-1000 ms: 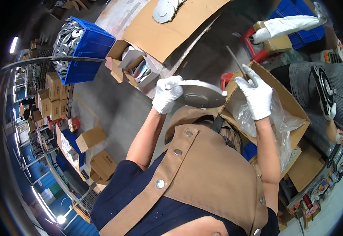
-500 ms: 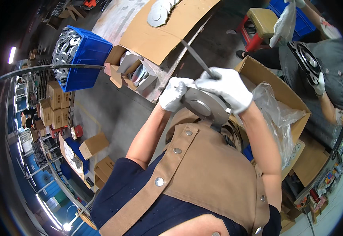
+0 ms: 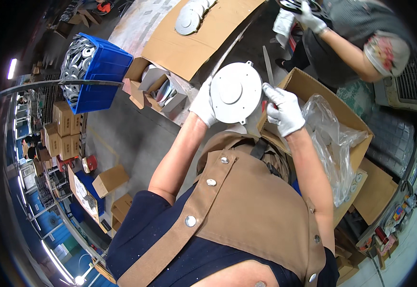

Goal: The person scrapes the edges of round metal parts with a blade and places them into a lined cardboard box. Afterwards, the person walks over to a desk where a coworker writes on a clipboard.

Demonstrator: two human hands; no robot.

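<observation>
The round grey metal disc (image 3: pixel 235 93) now stands almost face-on to the camera, its raised centre and small edge tabs showing, where half a second ago it lay tilted and partly covered by the right hand. The left hand (image 3: pixel 203 105), in a white glove, grips the disc's left rim with its fingers clenched on the edge. The right hand (image 3: pixel 283 110), also gloved, has come off the disc face and sits just beside its right rim, fingers closed around a thin metal blade (image 3: pixel 268 64) that points up past the disc. With the face turned up and bare, the work seems to have moved on to the rim on the tool side. Disc and hands hang above the open cardboard box (image 3: pixel 313 88) lined with a clear plastic bag (image 3: pixel 330 138). Further left a blue crate (image 3: pixel 101 76) holds a heap of similar metal parts, and more discs (image 3: pixel 189 19) lie on a cardboard sheet. A co-worker's gloved hand (image 3: pixel 309 12) works at the top edge.
</observation>
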